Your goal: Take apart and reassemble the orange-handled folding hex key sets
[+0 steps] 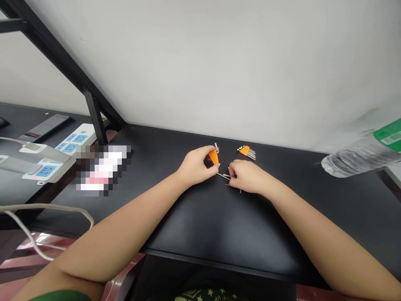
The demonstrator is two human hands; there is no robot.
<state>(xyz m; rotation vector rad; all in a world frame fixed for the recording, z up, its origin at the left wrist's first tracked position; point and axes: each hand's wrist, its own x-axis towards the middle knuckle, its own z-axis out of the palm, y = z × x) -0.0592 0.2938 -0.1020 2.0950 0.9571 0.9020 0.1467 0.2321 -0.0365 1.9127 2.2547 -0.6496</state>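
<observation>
My left hand pinches an orange hex key holder between thumb and fingers, with a metal key end showing at its top. Just to the right, my right hand is closed at a thin hex key that reaches toward the holder's lower end. Several loose metal keys poke out around and under my right fingers, which partly hide them. Beyond that hand, a second orange holder lies on the black table with several hex keys fitted in it.
A water bottle with a green label lies or leans at the right. On the left are a blurred-out object, a white power strip with plugs, and a pale cable. A grey wall stands behind the table.
</observation>
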